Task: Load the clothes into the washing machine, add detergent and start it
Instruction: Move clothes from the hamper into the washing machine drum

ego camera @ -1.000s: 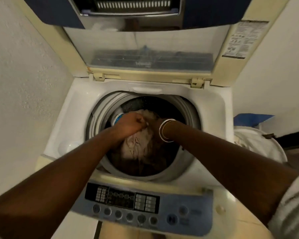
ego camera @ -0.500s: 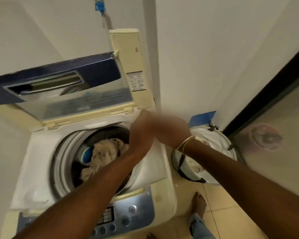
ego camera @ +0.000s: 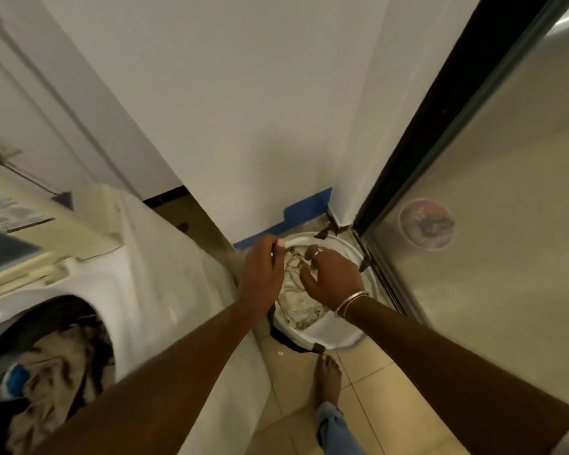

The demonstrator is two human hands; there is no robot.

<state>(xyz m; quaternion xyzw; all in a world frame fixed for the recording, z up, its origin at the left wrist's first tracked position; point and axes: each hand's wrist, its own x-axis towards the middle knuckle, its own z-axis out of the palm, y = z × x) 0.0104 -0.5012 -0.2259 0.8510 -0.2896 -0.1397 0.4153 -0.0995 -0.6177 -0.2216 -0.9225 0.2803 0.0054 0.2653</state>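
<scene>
A white top-loading washing machine stands at the left with its lid up. Beige clothes lie in its drum. To its right, on the floor, sits a white laundry basket holding pale crumpled clothes. My left hand hovers over the basket's left rim with fingers apart. My right hand reaches down over the basket's clothes, fingers spread, with bangles on the wrist. Neither hand holds anything.
The basket is wedged in a corner between a white wall and a frosted glass door with a dark frame. My bare foot stands on the beige floor tiles just in front of the basket. Blue tape runs along the wall base.
Both hands left the clothes in the drum and swung right, across the machine's edge, down to the basket. My view turned right with them.
</scene>
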